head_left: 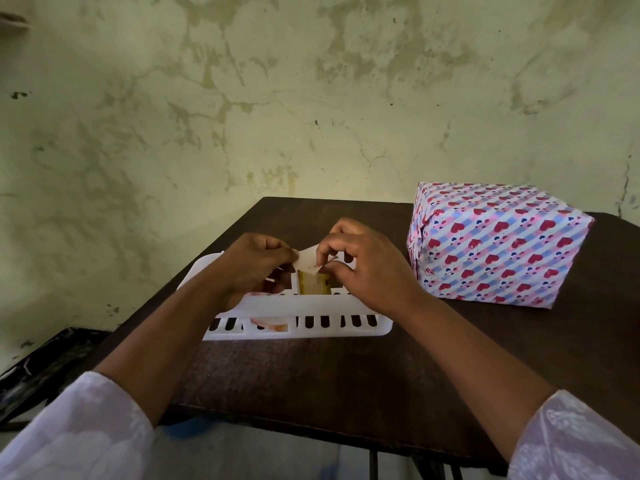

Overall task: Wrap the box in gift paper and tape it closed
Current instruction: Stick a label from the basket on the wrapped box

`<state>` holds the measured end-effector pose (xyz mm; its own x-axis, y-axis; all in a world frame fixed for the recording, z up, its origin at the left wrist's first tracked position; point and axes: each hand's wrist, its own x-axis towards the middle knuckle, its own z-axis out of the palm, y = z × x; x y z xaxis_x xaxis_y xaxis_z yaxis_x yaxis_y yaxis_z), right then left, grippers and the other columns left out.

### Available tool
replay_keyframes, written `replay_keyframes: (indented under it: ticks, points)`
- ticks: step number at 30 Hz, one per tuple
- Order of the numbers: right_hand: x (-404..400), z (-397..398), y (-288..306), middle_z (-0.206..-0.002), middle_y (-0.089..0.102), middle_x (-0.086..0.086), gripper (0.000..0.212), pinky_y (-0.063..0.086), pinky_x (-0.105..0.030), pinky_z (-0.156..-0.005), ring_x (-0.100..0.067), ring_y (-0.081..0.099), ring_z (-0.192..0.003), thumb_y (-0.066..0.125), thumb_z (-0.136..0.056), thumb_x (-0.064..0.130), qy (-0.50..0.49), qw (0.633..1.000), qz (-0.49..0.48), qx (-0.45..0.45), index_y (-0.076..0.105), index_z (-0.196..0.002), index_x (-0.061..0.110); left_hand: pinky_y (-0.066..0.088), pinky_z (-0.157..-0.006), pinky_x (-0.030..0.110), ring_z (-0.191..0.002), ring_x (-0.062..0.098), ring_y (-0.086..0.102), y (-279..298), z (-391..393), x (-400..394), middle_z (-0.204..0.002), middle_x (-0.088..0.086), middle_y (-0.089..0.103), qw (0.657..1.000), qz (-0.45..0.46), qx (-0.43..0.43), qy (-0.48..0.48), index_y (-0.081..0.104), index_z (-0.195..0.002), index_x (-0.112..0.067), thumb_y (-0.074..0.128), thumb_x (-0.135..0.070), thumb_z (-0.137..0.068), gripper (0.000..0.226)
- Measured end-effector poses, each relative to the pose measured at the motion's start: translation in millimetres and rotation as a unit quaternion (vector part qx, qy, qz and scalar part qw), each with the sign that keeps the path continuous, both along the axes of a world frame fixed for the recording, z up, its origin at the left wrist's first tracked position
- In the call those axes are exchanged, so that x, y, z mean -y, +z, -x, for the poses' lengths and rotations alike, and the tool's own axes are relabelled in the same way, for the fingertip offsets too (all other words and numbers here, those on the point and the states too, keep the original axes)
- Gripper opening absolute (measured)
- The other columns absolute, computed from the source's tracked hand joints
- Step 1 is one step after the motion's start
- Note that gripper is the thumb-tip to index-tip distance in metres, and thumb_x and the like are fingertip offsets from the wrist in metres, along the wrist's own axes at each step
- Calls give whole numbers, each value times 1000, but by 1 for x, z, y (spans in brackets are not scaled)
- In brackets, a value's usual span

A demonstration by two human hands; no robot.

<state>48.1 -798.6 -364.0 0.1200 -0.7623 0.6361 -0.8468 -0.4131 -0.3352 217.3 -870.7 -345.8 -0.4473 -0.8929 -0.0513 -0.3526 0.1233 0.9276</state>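
The box (495, 247), wrapped in pink and blue striped paper with red hearts, stands at the right of the dark wooden table (311, 372), apart from both hands. Over a white slotted basket (304, 322) my left hand (256, 261) and my right hand (363, 261) each pinch one end of a short translucent strip of tape (308, 259). Just under the strip a brownish tape roll (315, 284) stands in the basket, partly hidden by my fingers.
The basket also holds a pinkish item (268, 323), seen through its front slots. A stained plaster wall rises right behind the table. A dark object (45, 372) lies on the floor at the left. The table's near edge is close to my body.
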Motion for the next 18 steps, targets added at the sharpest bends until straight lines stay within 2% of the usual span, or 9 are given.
replay_keyframes:
  ticks: [2,5,8,12,14,16,18]
  points:
    - [0,2,0,-89,57,10,8,46,-17,-69,-6,54,-81,66,-85,14,12,1000,8,21,65,-82,22,51,-56,24,-65,18,58,-1,1,-2,-77,9,65,999,21,-1,39,67,-84,-8,57,-15,-92,15]
    - [-6,5,3,-82,57,13,16,44,-10,-67,-6,56,-79,65,-84,6,37,995,26,86,62,-82,21,52,-58,24,-65,15,61,-5,3,-5,-78,5,65,988,116,67,81,64,-81,-12,56,-17,-93,16]
    - [-21,13,15,-83,59,13,23,48,-11,-69,-5,57,-83,63,-85,0,32,986,51,157,59,-82,23,55,-67,27,-66,18,64,-7,4,-4,-81,8,67,967,196,136,88,67,-85,-7,56,-17,-92,16]
    - [-41,35,28,-82,59,12,19,44,-10,-68,-3,56,-80,60,-87,3,10,972,82,220,57,-85,21,44,-57,16,-63,11,59,-8,5,0,-78,3,65,945,243,206,79,67,-90,-8,57,-18,-91,15]
    - [-51,47,30,-83,58,12,25,46,-15,-70,-5,54,-80,59,-88,2,-8,965,101,240,54,-83,26,42,-57,15,-67,11,59,-8,6,2,-87,6,68,936,242,250,61,69,-94,-6,58,-19,-90,17]
    - [-58,55,30,-85,57,11,30,47,-25,-73,-10,55,-83,58,-89,1,-28,963,109,245,52,-82,30,46,-67,19,-78,15,61,-7,6,4,-99,9,69,931,218,290,43,69,-100,-6,61,-19,-89,19]
    - [-64,60,27,-88,57,7,30,49,-35,-75,-15,56,-87,58,-89,2,-42,964,101,241,52,-83,31,49,-72,22,-79,16,64,-5,9,3,-98,8,69,934,200,294,30,70,-101,-7,64,-18,-87,18]
